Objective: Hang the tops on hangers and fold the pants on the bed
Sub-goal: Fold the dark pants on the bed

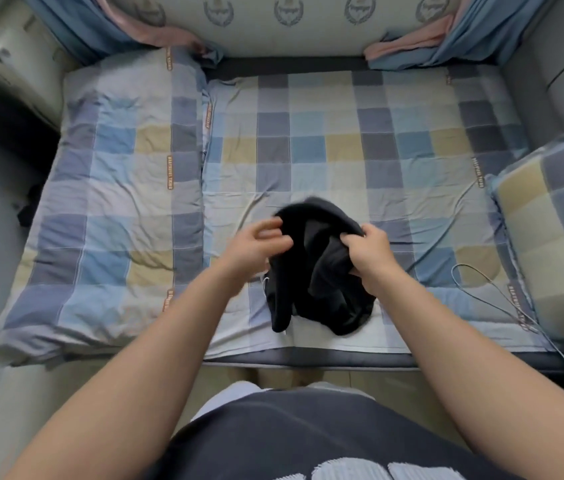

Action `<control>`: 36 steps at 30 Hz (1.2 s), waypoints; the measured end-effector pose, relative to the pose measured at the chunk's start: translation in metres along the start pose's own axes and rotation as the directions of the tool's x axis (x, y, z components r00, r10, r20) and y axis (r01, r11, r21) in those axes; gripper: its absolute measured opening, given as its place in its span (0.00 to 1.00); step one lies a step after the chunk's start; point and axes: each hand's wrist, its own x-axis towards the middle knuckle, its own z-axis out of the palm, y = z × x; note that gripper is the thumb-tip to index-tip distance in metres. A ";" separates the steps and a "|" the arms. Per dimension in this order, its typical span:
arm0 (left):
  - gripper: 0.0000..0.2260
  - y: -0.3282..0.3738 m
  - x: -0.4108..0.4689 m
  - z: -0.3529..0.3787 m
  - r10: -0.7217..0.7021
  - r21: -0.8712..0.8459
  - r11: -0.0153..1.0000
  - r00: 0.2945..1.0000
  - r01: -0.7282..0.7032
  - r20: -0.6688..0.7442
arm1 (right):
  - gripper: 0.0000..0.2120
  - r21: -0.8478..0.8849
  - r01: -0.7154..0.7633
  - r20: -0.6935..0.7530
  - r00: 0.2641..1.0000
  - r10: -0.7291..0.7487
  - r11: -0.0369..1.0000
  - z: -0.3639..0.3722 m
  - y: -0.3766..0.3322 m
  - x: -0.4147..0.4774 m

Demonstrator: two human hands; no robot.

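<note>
A bunched black garment (318,268) hangs over the near middle of the bed (342,140), its lower end resting on the checked sheet. My right hand (367,254) grips a fold of it at its right side. My left hand (259,244) is blurred at the garment's upper left edge, fingers curled at the cloth; whether it holds the fabric is unclear. Which kind of garment it is cannot be made out, and no hanger is in view.
A folded checked quilt (107,188) covers the bed's left part. A checked pillow (557,230) lies at the right edge, with a thin grey cable (481,282) looping beside it. Blue and pink curtains (107,32) hang at the far corners. The bed's front edge is just below the garment.
</note>
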 end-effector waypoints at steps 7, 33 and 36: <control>0.34 -0.031 -0.011 0.032 0.299 0.243 0.919 0.951 -0.309 0.080 | 0.04 0.458 -0.213 0.224 0.967 0.120 0.863 0.039 -0.061 -0.022; 0.16 0.063 -0.037 -0.094 0.229 -0.301 0.909 0.948 -0.289 -0.219 | 0.04 -0.098 0.456 0.299 0.861 -0.411 0.884 0.119 -0.022 -0.049; 0.32 0.050 -0.032 -0.111 0.349 -0.093 0.923 0.915 -0.373 -0.203 | 0.08 -0.025 0.479 0.277 0.847 -0.454 0.877 0.112 -0.055 -0.052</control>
